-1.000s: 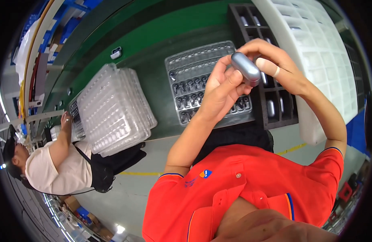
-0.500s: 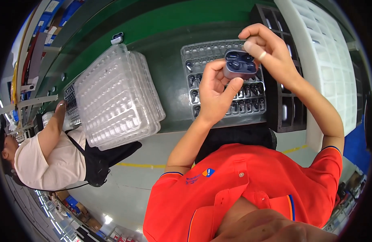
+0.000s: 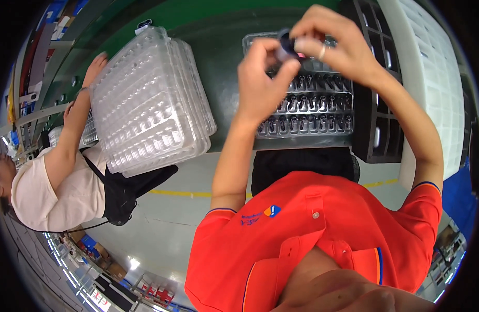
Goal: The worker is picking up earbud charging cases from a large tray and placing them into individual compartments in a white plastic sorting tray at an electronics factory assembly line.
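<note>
My left hand [image 3: 265, 78] grips a dark, glossy earbud charging case [image 3: 287, 50], which is tilted and blurred by motion. At the case's right side, the fingertips of my right hand [image 3: 335, 47] are pinched together; whatever is between them is hidden. Both hands are above the far part of a clear plastic tray [image 3: 302, 136]. Rows of dark earbuds [image 3: 312, 103] fill the tray's near part, each in its own slot. My hands cover much of the far rows.
A tall stack of clear plastic trays [image 3: 141, 104] stands at the left on the green bench [image 3: 226, 78]. Behind it lies a small case [image 3: 145, 24]. To the right are a black divided tray [image 3: 377, 112] and a white gridded tray [image 3: 431, 93]. A co-worker [image 3: 57, 182] works further left.
Both hands have moved away from me and slightly left with the charging case. The case has turned, so its open inside shows less. The co-worker's arm has reached further over the bench.
</note>
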`<action>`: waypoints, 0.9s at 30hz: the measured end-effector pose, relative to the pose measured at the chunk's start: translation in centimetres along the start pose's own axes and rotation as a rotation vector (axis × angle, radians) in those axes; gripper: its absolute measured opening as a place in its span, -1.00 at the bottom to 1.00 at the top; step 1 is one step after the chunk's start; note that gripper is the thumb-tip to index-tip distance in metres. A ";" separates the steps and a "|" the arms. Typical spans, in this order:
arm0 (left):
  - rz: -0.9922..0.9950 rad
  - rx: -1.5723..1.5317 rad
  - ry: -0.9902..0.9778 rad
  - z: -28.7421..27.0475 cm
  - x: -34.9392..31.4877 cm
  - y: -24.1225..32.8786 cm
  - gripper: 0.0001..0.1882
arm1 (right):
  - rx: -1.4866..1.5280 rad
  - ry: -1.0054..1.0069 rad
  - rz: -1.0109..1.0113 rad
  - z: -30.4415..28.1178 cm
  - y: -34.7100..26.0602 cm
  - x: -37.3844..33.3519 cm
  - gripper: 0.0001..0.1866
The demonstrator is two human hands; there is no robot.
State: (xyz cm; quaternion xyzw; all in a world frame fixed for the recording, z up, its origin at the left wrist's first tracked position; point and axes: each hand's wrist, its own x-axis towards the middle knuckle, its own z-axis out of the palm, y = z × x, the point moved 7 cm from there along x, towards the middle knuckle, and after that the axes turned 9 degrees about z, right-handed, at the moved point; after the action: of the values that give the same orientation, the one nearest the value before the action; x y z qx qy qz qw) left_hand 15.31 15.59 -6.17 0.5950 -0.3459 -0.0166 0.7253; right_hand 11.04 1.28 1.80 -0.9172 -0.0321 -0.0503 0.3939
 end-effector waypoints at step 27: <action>0.123 0.755 0.181 -5.8 3.9 -7.3 -0.72 | -0.284 0.123 -0.212 9.7 6.9 1.9 -0.86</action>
State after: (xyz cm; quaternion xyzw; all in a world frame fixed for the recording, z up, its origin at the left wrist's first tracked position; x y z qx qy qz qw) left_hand 24.15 16.67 -10.95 0.7971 -0.2976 0.2079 0.4825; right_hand 14.25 3.63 -9.64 -0.9502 -0.0970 -0.1518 0.2542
